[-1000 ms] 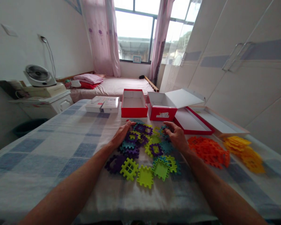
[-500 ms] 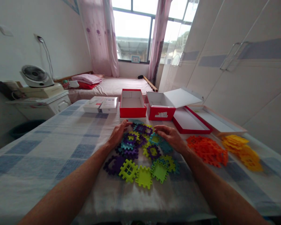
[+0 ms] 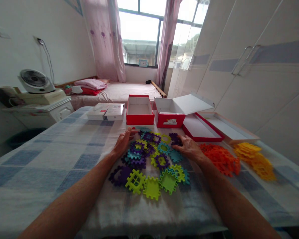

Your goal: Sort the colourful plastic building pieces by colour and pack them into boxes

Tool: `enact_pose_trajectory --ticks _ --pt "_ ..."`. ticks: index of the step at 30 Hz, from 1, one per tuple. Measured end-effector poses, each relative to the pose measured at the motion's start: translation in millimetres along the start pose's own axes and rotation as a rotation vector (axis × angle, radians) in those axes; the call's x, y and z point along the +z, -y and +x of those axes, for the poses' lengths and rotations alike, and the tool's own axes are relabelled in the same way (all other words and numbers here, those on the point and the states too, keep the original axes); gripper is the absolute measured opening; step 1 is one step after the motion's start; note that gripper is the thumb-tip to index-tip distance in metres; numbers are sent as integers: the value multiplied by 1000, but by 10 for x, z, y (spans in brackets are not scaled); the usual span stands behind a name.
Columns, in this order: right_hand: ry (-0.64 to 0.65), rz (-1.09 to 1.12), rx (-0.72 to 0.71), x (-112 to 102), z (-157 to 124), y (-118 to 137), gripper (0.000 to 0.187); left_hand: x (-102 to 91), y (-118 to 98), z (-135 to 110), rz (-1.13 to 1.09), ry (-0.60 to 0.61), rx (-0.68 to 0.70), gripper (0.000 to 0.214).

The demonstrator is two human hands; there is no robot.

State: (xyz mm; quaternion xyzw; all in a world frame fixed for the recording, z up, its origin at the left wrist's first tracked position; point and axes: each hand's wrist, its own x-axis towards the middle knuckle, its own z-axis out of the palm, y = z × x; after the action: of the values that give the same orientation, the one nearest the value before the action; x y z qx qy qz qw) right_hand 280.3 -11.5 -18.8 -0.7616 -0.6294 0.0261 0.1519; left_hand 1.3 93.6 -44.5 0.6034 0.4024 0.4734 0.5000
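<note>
Purple, teal and green tiles (image 3: 151,159) are heaped mid-table (image 3: 52,159). Against half a second ago, the right hand (image 3: 190,149) is seen shifted rightward — its fingertips are now laid on a purple tile (image 3: 174,138) at the heap's far edge, and a teal tile (image 3: 164,148) is left uncovered. Grip: fingers curled, a pinch cannot be told. The left hand (image 3: 123,142) is kept flat, fingers spread, on the heap's left edge. Left red box (image 3: 140,119) and right red box (image 3: 161,122) — both open, nothing seen inside. Orange pile (image 3: 220,156) and yellow pile (image 3: 254,157) are kept apart at right.
</note>
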Motion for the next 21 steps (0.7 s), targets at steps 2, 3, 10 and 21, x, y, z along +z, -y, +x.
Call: enact_pose_trajectory --ticks 2,3,10,21 --pt "-17 12 -13 16 14 -9 55 0 -9 -5 1 5 -3 70" --pt "-42 27 -27 23 25 -15 53 -1 -12 -7 -2 6 0 70" --pt "-198 206 -271 -45 -3 112 30 -8 26 1 -12 3 23 66" --pt "-19 241 -312 -18 -73 284 21 -2 -5 -8 22 19 8 69"
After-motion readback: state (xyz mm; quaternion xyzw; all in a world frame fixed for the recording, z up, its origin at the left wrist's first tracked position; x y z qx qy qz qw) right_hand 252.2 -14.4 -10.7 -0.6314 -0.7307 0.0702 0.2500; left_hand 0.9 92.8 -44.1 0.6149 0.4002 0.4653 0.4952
